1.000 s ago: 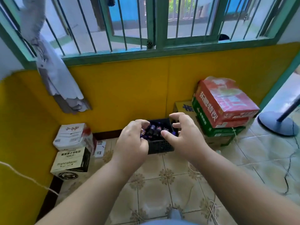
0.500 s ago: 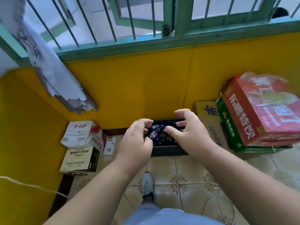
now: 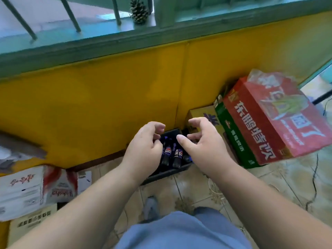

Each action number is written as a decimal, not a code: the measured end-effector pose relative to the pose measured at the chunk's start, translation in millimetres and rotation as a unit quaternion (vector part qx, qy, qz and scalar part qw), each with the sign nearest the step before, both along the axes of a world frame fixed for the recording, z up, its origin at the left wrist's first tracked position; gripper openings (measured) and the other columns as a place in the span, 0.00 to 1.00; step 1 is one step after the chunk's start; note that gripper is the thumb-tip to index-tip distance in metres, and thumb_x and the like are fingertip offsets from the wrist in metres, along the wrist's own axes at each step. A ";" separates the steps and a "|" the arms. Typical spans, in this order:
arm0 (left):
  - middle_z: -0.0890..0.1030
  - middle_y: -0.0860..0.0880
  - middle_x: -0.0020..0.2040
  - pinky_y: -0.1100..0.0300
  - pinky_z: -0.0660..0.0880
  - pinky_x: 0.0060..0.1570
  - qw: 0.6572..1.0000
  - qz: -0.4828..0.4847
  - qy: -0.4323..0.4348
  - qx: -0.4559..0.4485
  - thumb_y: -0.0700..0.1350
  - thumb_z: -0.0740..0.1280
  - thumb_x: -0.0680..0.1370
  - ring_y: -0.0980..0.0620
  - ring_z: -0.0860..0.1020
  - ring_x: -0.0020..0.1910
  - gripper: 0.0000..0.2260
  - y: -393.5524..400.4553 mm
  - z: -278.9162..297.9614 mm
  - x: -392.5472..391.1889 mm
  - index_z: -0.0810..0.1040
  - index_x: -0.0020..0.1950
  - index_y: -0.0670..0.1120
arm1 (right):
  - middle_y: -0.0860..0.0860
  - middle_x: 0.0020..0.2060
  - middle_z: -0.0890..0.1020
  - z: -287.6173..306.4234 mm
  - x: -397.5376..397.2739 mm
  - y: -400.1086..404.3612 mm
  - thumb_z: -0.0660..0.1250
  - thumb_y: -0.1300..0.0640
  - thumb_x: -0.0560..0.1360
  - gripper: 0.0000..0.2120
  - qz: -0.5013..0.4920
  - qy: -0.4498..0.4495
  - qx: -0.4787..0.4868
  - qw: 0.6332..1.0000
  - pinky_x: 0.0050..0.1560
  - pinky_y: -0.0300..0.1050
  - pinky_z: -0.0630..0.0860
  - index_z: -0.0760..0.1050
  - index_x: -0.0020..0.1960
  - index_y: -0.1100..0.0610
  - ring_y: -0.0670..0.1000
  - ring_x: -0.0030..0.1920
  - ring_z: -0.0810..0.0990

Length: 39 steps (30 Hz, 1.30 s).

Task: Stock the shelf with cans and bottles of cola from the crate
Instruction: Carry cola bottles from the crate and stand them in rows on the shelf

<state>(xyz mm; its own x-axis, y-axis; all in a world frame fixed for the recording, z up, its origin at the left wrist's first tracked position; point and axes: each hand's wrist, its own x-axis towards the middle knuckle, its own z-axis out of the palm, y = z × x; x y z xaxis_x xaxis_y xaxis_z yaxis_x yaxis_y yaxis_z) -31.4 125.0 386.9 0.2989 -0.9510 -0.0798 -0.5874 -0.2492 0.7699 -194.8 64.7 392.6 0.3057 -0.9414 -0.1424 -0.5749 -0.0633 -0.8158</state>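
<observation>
A black plastic crate (image 3: 168, 172) sits on the tiled floor against the yellow wall. Inside it stand dark cola bottles (image 3: 168, 155) with blue labels; my hands hide most of them. My left hand (image 3: 144, 150) hovers over the crate's left side, fingers curled and apart, holding nothing. My right hand (image 3: 203, 146) hovers over the crate's right side, fingers spread, also holding nothing. No shelf is in view.
Stacked red and green drink cartons (image 3: 273, 121) and a yellow box (image 3: 201, 114) stand right of the crate. White and tan boxes (image 3: 34, 193) lie at the left. A barred window with a pine cone (image 3: 139, 10) runs above. My foot (image 3: 150, 207) stands behind the crate.
The view has moved closer to the crate and tilted down. Both hands stay spread above it and now appear lower, nearer the bottles.
</observation>
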 end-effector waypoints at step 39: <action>0.81 0.42 0.60 0.50 0.76 0.57 0.891 0.193 0.208 0.355 0.42 0.65 0.79 0.42 0.79 0.59 0.15 -122.8 -502.5 -1.0 0.75 0.66 0.43 | 0.53 0.47 0.81 -583.2 56.4 -133.5 0.73 0.46 0.74 0.17 -0.207 0.180 0.366 0.889 0.46 0.49 0.81 0.72 0.53 0.55 0.55 0.49 0.83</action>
